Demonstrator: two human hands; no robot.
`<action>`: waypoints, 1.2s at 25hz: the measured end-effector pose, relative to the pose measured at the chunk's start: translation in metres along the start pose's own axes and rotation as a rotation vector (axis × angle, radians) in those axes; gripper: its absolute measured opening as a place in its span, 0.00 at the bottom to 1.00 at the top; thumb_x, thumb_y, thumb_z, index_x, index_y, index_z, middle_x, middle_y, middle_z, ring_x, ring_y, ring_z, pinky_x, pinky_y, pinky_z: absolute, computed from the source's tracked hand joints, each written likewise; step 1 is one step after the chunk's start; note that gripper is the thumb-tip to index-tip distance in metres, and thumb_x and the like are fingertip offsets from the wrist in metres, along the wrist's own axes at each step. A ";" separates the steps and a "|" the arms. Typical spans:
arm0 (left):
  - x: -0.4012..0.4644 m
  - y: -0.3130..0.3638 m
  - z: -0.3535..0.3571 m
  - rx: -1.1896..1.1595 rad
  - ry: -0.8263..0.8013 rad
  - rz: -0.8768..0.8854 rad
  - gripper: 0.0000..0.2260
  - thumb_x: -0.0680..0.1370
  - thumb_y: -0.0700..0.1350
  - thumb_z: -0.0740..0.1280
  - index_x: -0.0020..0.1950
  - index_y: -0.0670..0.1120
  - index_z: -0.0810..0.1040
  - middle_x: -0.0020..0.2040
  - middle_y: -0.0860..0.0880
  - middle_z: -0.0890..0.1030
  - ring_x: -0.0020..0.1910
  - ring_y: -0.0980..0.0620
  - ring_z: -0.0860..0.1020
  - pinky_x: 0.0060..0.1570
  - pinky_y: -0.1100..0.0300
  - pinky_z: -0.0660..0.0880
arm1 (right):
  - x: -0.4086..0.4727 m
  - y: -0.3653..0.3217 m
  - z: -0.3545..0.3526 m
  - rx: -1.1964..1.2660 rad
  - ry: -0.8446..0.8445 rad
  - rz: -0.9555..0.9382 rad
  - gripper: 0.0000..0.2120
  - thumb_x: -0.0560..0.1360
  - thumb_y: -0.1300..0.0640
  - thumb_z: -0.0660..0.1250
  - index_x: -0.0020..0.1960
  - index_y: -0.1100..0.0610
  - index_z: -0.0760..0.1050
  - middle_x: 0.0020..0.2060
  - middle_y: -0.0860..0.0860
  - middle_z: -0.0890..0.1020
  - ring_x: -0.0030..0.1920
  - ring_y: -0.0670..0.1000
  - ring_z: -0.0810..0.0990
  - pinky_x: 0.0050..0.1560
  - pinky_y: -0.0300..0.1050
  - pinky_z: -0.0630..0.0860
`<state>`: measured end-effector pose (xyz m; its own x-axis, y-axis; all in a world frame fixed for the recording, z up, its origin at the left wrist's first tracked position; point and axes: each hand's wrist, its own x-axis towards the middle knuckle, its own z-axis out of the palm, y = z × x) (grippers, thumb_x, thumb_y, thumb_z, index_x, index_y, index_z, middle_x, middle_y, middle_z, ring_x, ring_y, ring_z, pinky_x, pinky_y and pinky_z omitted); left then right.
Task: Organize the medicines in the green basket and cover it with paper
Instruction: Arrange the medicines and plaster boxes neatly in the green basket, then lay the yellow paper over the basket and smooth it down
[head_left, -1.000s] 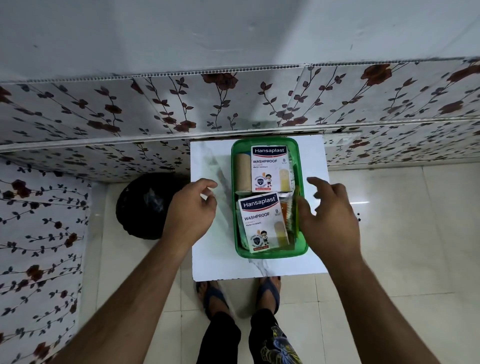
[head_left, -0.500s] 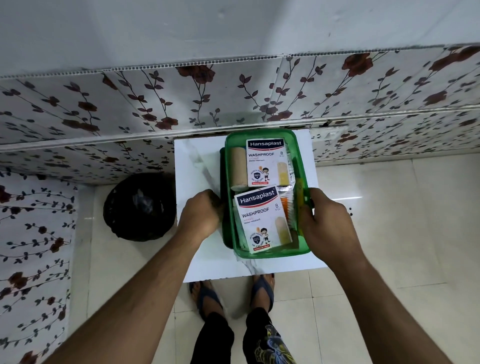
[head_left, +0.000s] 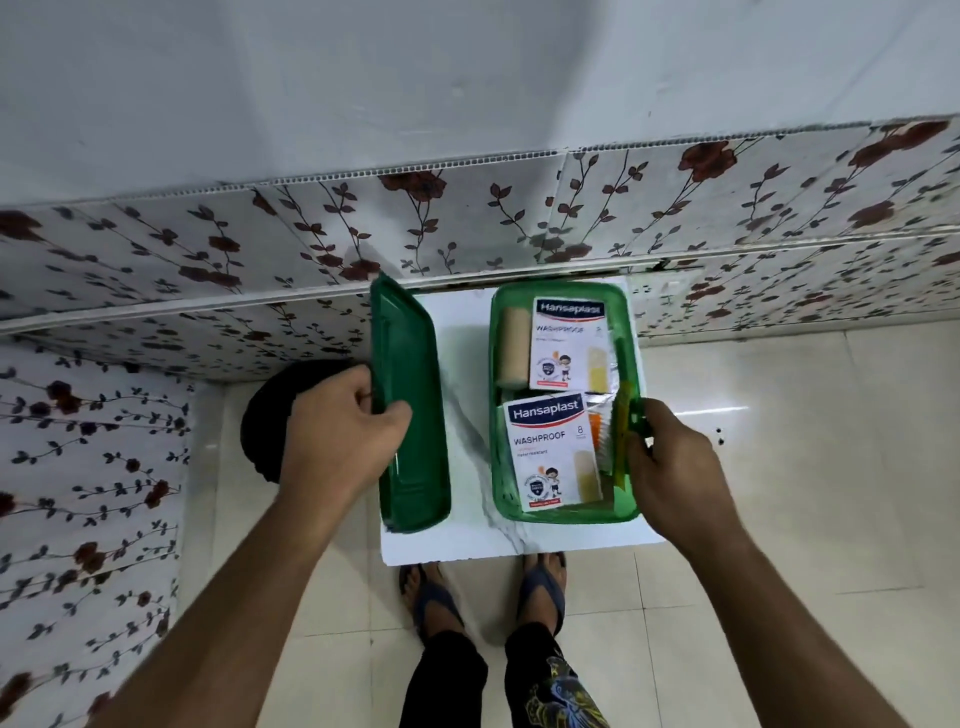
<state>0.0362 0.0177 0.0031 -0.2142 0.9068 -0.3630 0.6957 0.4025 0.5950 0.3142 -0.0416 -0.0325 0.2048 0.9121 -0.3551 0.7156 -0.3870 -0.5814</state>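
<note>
A green basket (head_left: 563, 512) stands on the right half of a small white table (head_left: 467, 540). Inside lie two Hansaplast boxes, one at the back (head_left: 566, 343) and one at the front (head_left: 550, 452), a beige bandage roll (head_left: 513, 345) and foil and orange packets (head_left: 605, 415) along the right side. My right hand (head_left: 675, 478) grips the basket's right rim. My left hand (head_left: 343, 441) holds a dark green lid (head_left: 410, 410) tilted on edge, left of the basket, its lower end near the table.
A black round bin (head_left: 270, 415) sits on the floor left of the table. Flower-patterned wall panels (head_left: 467, 228) run behind and to the left. My feet in sandals (head_left: 483, 587) stand on cream floor tiles just below the table's front edge.
Both hands closed on the basket's sides, then my left hand pulled a dark green lid out from the basket and swung it left, tilted. My right hand stays on the right rim.
</note>
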 end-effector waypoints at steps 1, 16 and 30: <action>-0.006 0.006 -0.009 0.056 0.052 0.059 0.10 0.70 0.44 0.68 0.31 0.45 0.70 0.29 0.49 0.72 0.28 0.50 0.70 0.27 0.59 0.66 | 0.002 -0.006 0.009 -0.002 -0.023 -0.013 0.09 0.79 0.60 0.59 0.56 0.59 0.74 0.44 0.58 0.84 0.39 0.61 0.79 0.38 0.52 0.75; -0.040 0.084 0.089 0.594 0.043 0.312 0.20 0.67 0.54 0.75 0.50 0.41 0.78 0.54 0.40 0.81 0.27 0.43 0.80 0.25 0.62 0.62 | 0.025 -0.004 0.021 0.561 -0.064 0.221 0.11 0.81 0.56 0.60 0.54 0.53 0.81 0.44 0.51 0.86 0.31 0.49 0.81 0.33 0.44 0.73; 0.022 0.020 0.055 -0.229 -0.096 -0.184 0.25 0.81 0.55 0.61 0.77 0.52 0.61 0.74 0.48 0.68 0.67 0.47 0.72 0.59 0.53 0.69 | 0.060 -0.027 0.020 0.529 -0.147 0.180 0.17 0.78 0.45 0.64 0.64 0.49 0.77 0.52 0.47 0.82 0.51 0.48 0.82 0.53 0.52 0.79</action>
<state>0.0832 0.0390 -0.0329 -0.2487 0.8043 -0.5396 0.4766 0.5867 0.6547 0.2942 0.0207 -0.0525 0.1706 0.8117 -0.5586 0.2390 -0.5841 -0.7757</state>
